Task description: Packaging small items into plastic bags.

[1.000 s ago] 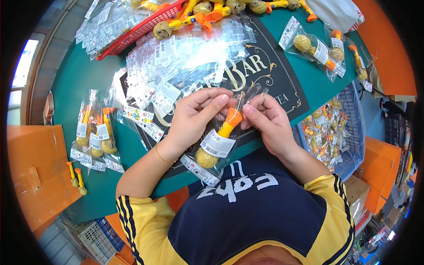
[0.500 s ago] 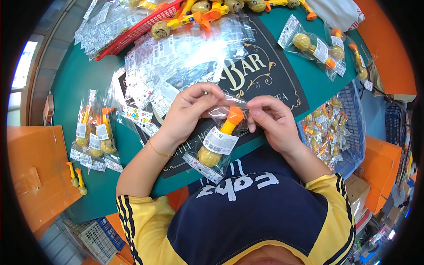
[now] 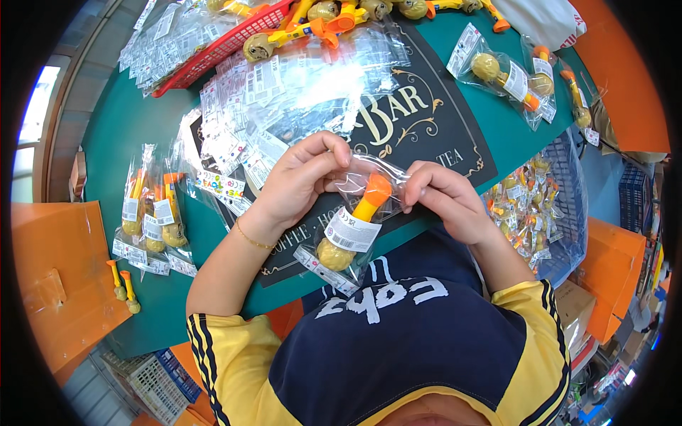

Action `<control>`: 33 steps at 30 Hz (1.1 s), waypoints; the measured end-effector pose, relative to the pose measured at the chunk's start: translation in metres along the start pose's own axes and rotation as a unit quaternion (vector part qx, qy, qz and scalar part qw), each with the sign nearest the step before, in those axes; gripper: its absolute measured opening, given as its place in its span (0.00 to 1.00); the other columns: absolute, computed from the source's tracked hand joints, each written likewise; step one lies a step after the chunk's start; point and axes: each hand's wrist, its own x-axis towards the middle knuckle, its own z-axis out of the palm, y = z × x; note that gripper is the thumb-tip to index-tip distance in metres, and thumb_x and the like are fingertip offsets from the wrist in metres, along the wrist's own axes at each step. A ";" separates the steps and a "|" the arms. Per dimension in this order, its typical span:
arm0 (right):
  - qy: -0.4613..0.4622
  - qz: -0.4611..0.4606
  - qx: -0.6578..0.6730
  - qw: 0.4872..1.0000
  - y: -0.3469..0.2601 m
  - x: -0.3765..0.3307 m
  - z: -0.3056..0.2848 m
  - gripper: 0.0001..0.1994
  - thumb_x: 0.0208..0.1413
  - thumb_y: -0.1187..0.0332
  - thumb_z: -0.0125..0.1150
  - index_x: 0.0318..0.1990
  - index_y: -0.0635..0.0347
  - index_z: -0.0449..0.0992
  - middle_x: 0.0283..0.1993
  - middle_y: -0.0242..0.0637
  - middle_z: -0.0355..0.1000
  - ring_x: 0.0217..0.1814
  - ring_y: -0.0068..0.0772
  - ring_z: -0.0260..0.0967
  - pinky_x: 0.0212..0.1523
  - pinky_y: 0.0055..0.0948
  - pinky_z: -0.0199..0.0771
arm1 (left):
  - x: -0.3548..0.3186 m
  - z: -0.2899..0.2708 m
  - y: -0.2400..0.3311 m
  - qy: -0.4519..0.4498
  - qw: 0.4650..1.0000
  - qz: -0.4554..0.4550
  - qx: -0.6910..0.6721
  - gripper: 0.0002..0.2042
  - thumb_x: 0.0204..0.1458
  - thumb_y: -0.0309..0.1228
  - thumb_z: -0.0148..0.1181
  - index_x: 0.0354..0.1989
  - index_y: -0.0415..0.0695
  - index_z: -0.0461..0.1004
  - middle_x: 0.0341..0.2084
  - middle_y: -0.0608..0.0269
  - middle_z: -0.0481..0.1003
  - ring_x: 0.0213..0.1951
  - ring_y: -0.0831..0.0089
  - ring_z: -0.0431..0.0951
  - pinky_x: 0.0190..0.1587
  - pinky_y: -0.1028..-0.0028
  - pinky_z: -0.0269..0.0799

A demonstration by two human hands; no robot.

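Note:
A clear plastic bag [image 3: 387, 170] hangs tilted between my two hands, just in front of my chest. Inside it lies a toy [image 3: 366, 209] with a gold ball at the lower end, a yellow stem and an orange top; a white label wraps its middle. My left hand [image 3: 309, 170] pinches the bag's upper left edge between thumb and fingers. On the opposite edge, my right hand [image 3: 440, 192] grips the film with thumb and bent fingers. The bag's lower end has a printed white strip and hangs over the table edge.
Flat clear bags [image 3: 284, 92] cover the black mat [image 3: 447, 106]; a red basket [image 3: 213, 57] and loose toys [image 3: 334, 25] lie behind. Bagged toys [image 3: 153, 220] rest at left, others [image 3: 508, 78] at far right. A blue crate [image 3: 568, 234] full of bagged toys stands right.
My right hand has turned slightly, its fingers curling more over the bag's edge. The bag's upper film is spread a little wider, while my left hand has shifted slightly left.

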 end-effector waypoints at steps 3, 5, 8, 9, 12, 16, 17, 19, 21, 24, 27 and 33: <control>-0.018 -0.040 -0.143 0.989 -0.012 0.000 -0.004 0.08 0.55 0.80 0.45 0.32 0.63 0.73 0.34 0.37 0.68 0.38 0.30 0.66 0.40 0.25 0.65 | 0.000 0.000 0.000 0.000 1.000 -0.012 0.002 0.05 0.63 0.26 0.43 0.35 0.44 0.66 0.38 0.50 0.77 0.44 0.61 0.80 0.43 0.71 0.79; -0.029 -0.075 -0.185 0.979 -0.015 0.001 -0.006 0.08 0.51 0.81 0.47 0.30 0.63 0.73 0.33 0.37 0.69 0.37 0.32 0.67 0.39 0.26 0.65 | 0.000 0.001 0.002 0.002 1.000 -0.017 0.001 0.05 0.63 0.26 0.42 0.35 0.45 0.65 0.40 0.47 0.77 0.43 0.62 0.80 0.42 0.72 0.79; -0.061 -0.090 -0.225 0.968 -0.022 -0.003 -0.009 0.08 0.43 0.83 0.49 0.27 0.62 0.75 0.30 0.39 0.69 0.34 0.34 0.68 0.37 0.27 0.66 | -0.001 0.004 0.007 -0.029 0.999 -0.024 -0.025 0.05 0.63 0.25 0.43 0.35 0.44 0.67 0.42 0.47 0.76 0.41 0.69 0.79 0.46 0.74 0.77; -0.080 -0.071 -0.223 0.969 -0.025 -0.005 -0.010 0.09 0.39 0.83 0.49 0.25 0.62 0.75 0.29 0.39 0.70 0.33 0.35 0.68 0.35 0.28 0.67 | -0.001 0.004 0.007 -0.033 0.999 -0.014 -0.036 0.06 0.63 0.25 0.42 0.36 0.44 0.67 0.41 0.49 0.76 0.42 0.68 0.79 0.46 0.73 0.77; 0.069 -0.029 -0.153 0.985 -0.024 -0.009 -0.014 0.08 0.45 0.80 0.52 0.34 0.63 0.74 0.32 0.36 0.69 0.31 0.27 0.68 0.34 0.23 0.67 | -0.002 0.003 0.004 -0.042 0.999 -0.002 -0.021 0.06 0.63 0.25 0.42 0.36 0.43 0.66 0.40 0.51 0.76 0.42 0.67 0.79 0.46 0.73 0.77; 0.142 0.060 0.003 0.988 -0.025 -0.002 -0.007 0.15 0.56 0.72 0.53 0.51 0.65 0.65 0.36 0.33 0.68 0.32 0.20 0.66 0.35 0.19 0.67 | -0.002 0.011 0.004 -0.052 0.998 0.011 0.030 0.07 0.63 0.25 0.40 0.36 0.42 0.66 0.40 0.53 0.76 0.43 0.69 0.78 0.46 0.73 0.77; 0.116 0.085 0.039 0.989 -0.026 0.002 -0.001 0.16 0.57 0.72 0.52 0.52 0.65 0.63 0.36 0.33 0.68 0.33 0.19 0.66 0.35 0.19 0.67 | -0.002 0.015 0.005 -0.053 0.998 0.011 0.031 0.07 0.63 0.25 0.40 0.36 0.42 0.66 0.40 0.53 0.76 0.43 0.69 0.78 0.46 0.73 0.77; 0.077 0.113 0.043 0.990 -0.023 0.006 0.014 0.16 0.61 0.70 0.54 0.54 0.63 0.62 0.35 0.29 0.68 0.30 0.14 0.64 0.31 0.15 0.64 | -0.003 0.021 0.004 -0.029 0.998 0.023 0.051 0.05 0.62 0.26 0.43 0.35 0.44 0.67 0.36 0.61 0.75 0.37 0.77 0.76 0.40 0.77 0.74; 0.082 0.125 0.065 0.987 -0.018 0.010 0.024 0.15 0.60 0.72 0.56 0.52 0.61 0.63 0.34 0.27 0.67 0.30 0.11 0.63 0.28 0.12 0.60 | -0.004 0.023 0.003 -0.019 0.998 0.025 0.047 0.05 0.62 0.27 0.43 0.36 0.44 0.67 0.36 0.61 0.75 0.37 0.77 0.77 0.40 0.77 0.74; 0.078 0.097 0.089 0.988 -0.013 0.013 0.026 0.14 0.59 0.73 0.58 0.49 0.59 0.63 0.33 0.26 0.68 0.29 0.10 0.62 0.25 0.12 0.58 | -0.006 0.021 0.009 -0.008 1.000 0.009 0.020 0.07 0.63 0.29 0.43 0.43 0.42 0.67 0.37 0.59 0.75 0.39 0.75 0.77 0.41 0.75 0.75; 0.103 0.091 0.082 0.987 -0.014 0.012 0.029 0.12 0.59 0.73 0.58 0.48 0.59 0.64 0.32 0.26 0.67 0.27 0.09 0.61 0.24 0.11 0.56 | -0.008 0.030 0.016 0.019 1.000 -0.016 -0.018 0.11 0.64 0.30 0.44 0.50 0.39 0.67 0.39 0.58 0.76 0.40 0.75 0.78 0.43 0.75 0.76; 0.126 0.072 0.088 0.986 -0.009 0.010 0.032 0.11 0.60 0.73 0.57 0.47 0.59 0.63 0.31 0.25 0.66 0.25 0.08 0.60 0.23 0.10 0.54 | -0.010 0.036 0.003 0.069 0.973 -0.060 0.213 0.13 0.59 0.31 0.57 0.48 0.37 0.73 0.35 0.61 0.78 0.32 0.80 0.77 0.36 0.80 0.74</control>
